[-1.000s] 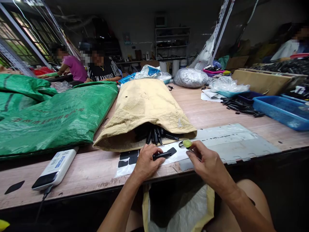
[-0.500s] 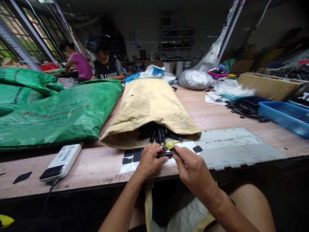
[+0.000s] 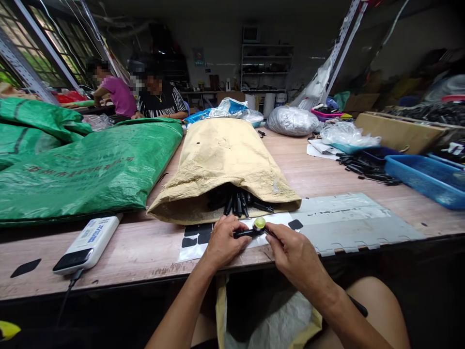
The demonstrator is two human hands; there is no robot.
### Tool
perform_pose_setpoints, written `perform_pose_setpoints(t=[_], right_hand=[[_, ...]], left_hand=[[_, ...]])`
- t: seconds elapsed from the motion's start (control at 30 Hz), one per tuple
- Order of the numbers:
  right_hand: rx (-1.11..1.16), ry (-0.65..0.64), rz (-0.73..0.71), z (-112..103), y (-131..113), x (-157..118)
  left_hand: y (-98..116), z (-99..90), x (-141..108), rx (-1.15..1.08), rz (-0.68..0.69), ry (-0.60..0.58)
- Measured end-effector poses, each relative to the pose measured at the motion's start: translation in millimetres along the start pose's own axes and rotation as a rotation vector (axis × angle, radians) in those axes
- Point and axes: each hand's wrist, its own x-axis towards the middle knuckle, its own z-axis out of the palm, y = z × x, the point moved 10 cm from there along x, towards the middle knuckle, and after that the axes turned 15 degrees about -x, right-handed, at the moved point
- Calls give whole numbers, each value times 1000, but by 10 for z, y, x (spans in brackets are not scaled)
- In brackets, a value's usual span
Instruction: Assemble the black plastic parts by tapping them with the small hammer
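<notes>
My left hand pinches a black tube, which lies level and points toward my right hand. At the tube's right end is a round, translucent yellow-green piece. Close to that piece, my right hand has its thumb and forefinger closed on a thin dark part, too small to name. Just beyond both hands is the mouth of a tan paper sack, with several black tubes showing inside. Under the hands lies a white sheet with black patches.
A green woven bag and a white power bank with a cable are to the left. On the right are a grey board, a blue basket and loose black parts. Two people sit at the far left. An open sack hangs below the edge.
The yellow-green piece has shifted from beside my left fingertips to the tube's right end. My right hand has drawn slightly right. More of a dark rod shows beside my right forearm.
</notes>
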Motion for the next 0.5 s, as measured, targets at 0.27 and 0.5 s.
perform_pose_setpoints(t=[0.27,0.5], right_hand=[[-277,57,160,-287,791,56],[-474,68,-18,-174,1272,127]], left_hand=[[-10,14,3,36,-5,-10],[-20,19,10,27,0,-19]])
